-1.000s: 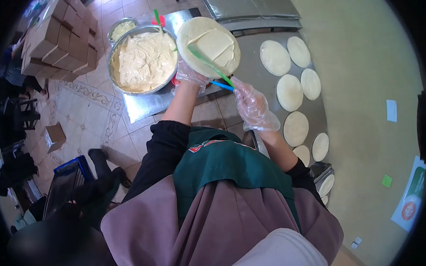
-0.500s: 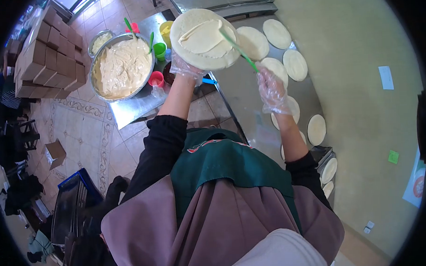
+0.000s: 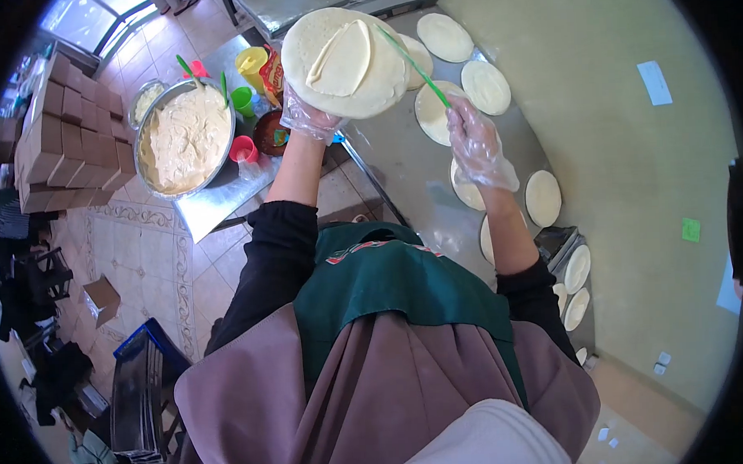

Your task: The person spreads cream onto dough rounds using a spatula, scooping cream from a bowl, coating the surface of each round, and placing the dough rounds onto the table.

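Note:
In a clear plastic glove, my left hand (image 3: 310, 118) holds up a round, pale flatbread (image 3: 388, 78) from below; its fingers are mostly hidden under it. A patch of thick cream (image 3: 342, 59) lies across the bread's middle. My right hand (image 3: 476, 142), also gloved, is closed around the green handle of a spatula (image 3: 420, 72). The spatula's far end reaches the bread's upper right edge, beside the cream. Below and beyond the right hand, several more pale rounds (image 3: 445, 38) lie on the steel table (image 3: 385, 141).
Left, a large bowl (image 3: 140, 162) of cream with green-handled tools stands on a small metal table (image 3: 205, 212). Near it are a red cup (image 3: 243, 149), a green cup (image 3: 242, 100) and a yellow jug (image 3: 251, 63). Stacked cardboard boxes (image 3: 66, 144) stand farther left; a wall (image 3: 623, 166) bounds the right.
The spatula has moved off the cream to the bread's upper right edge. The cream patch now looks narrower and more upright. The bread shifted slightly left and up, and the whole view turned somewhat.

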Available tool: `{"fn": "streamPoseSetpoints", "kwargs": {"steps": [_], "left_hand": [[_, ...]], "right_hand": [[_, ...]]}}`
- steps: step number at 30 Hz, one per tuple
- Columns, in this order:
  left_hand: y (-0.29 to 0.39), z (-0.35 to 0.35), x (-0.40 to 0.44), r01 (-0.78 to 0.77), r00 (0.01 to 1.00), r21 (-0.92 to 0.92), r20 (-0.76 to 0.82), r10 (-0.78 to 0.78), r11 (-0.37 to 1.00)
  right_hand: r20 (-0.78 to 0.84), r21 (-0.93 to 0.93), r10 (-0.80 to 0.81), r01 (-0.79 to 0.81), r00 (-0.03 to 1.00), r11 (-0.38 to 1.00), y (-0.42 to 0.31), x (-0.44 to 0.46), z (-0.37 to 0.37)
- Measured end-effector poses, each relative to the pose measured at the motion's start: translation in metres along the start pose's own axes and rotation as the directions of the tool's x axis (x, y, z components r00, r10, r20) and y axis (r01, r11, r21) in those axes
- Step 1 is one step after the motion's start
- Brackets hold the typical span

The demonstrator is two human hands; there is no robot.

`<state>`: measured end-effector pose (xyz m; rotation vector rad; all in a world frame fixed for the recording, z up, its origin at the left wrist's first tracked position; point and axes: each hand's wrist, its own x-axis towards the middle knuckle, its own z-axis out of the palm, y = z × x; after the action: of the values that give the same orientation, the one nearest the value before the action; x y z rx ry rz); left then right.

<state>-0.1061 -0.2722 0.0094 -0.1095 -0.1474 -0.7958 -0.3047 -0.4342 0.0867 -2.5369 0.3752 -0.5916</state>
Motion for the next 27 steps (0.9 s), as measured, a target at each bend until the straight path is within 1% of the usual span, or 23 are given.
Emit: {"fn": "streamPoseSetpoints", "kwargs": {"steps": [1,2,4,5,7,8,10,11,12,13,14,15,16,17,18,20,21,22,23,24,25,26,27], "left_hand": [[-0.001,0.000,0.002,0.040,0.999,-0.015,0.004,-0.040,0.999],[-0.003,-0.001,0.005,0.052,0.999,-0.014,0.005,-0.052,0.999],[-0.007,-0.003,0.014,0.028,1.000,-0.091,0.005,-0.027,0.996],[-0.008,-0.005,0.018,0.037,0.999,-0.093,0.006,-0.037,0.995],[-0.012,-0.009,0.024,-0.089,0.996,-0.025,-0.025,0.088,0.996],[-0.013,-0.007,0.027,-0.084,0.996,-0.028,-0.024,0.083,0.996],[-0.013,-0.004,0.032,-0.124,0.945,0.287,-0.258,0.201,0.950],[-0.009,-0.006,0.032,-0.119,0.955,0.294,-0.228,0.190,0.948],[-0.004,-0.008,0.031,-0.112,0.956,0.294,-0.227,0.183,0.949],[0.001,0.000,0.027,-0.028,0.997,0.046,-0.074,0.032,0.999],[0.005,0.006,0.025,0.101,0.991,-0.189,0.111,-0.081,0.977],[0.010,0.005,0.032,0.077,0.995,-0.090,0.064,-0.071,0.993],[0.015,0.007,0.032,0.085,0.995,-0.092,0.062,-0.079,0.992],[0.019,0.009,0.030,0.109,0.993,-0.056,0.054,-0.106,0.992],[0.022,0.012,0.030,0.132,0.990,-0.018,0.048,-0.131,0.991],[0.022,0.016,0.029,0.140,0.989,-0.046,0.056,-0.137,0.989],[0.023,0.017,0.031,0.143,0.988,-0.071,0.067,-0.138,0.987],[0.023,0.018,0.033,0.144,0.988,-0.071,0.067,-0.139,0.987],[0.021,0.017,0.037,0.141,0.986,-0.115,0.106,-0.129,0.983],[0.021,0.017,0.039,0.140,0.983,-0.158,0.142,-0.117,0.978],[0.023,0.011,0.044,0.139,0.983,-0.158,0.140,-0.117,0.978],[0.023,0.002,0.050,0.080,0.994,-0.135,0.089,-0.069,0.988],[0.023,-0.007,0.054,0.026,0.999,-0.109,0.040,-0.022,0.994]], "right_hand": [[-0.012,-0.011,-0.064,0.064,0.998,0.998,0.008,0.002,0.004],[-0.021,-0.013,-0.055,0.055,0.998,0.998,0.011,-0.003,0.010],[-0.009,0.012,-0.049,0.049,0.999,0.999,0.008,-0.012,0.020],[-0.014,0.007,-0.042,0.043,0.999,0.999,0.003,-0.018,0.022],[0.003,0.047,-0.059,0.059,0.998,0.997,-0.015,-0.036,0.024],[0.001,0.043,-0.056,0.056,0.998,0.998,-0.022,-0.040,0.023],[0.057,0.125,-0.108,0.100,0.993,0.987,-0.036,-0.045,0.022],[0.052,0.123,-0.105,0.098,0.993,0.988,-0.042,-0.045,0.021],[0.052,0.163,-0.107,0.097,0.993,0.982,-0.049,-0.043,0.018],[0.051,0.200,-0.109,0.097,0.993,0.975,-0.054,-0.041,0.017],[0.046,0.196,-0.102,0.092,0.994,0.976,-0.055,-0.037,0.014],[0.042,0.157,0.024,-0.031,0.999,0.987,-0.051,-0.031,0.010],[0.035,0.118,0.150,-0.153,0.988,0.981,-0.047,-0.025,0.007],[-0.054,0.080,0.122,-0.117,0.991,0.990,-0.043,-0.018,0.006],[-0.058,0.079,0.126,-0.121,0.990,0.989,-0.035,-0.013,0.007],[-0.111,-0.070,0.027,-0.035,0.993,0.997,-0.017,-0.012,0.013],[-0.115,-0.071,0.027,-0.035,0.993,0.997,-0.015,-0.016,0.021],[-0.107,-0.035,0.065,-0.069,0.992,0.997,-0.014,-0.024,0.030],[-0.096,0.001,0.101,-0.101,0.990,0.995,-0.017,-0.029,0.036],[-0.093,0.002,0.101,-0.101,0.991,0.995,-0.022,-0.034,0.038],[-0.089,0.013,0.047,-0.047,0.995,0.999,-0.029,-0.040,0.039],[-0.087,0.023,-0.005,0.007,0.996,1.000,-0.034,-0.046,0.040],[-0.090,0.023,0.000,0.002,0.996,1.000,-0.039,-0.052,0.040]]}}
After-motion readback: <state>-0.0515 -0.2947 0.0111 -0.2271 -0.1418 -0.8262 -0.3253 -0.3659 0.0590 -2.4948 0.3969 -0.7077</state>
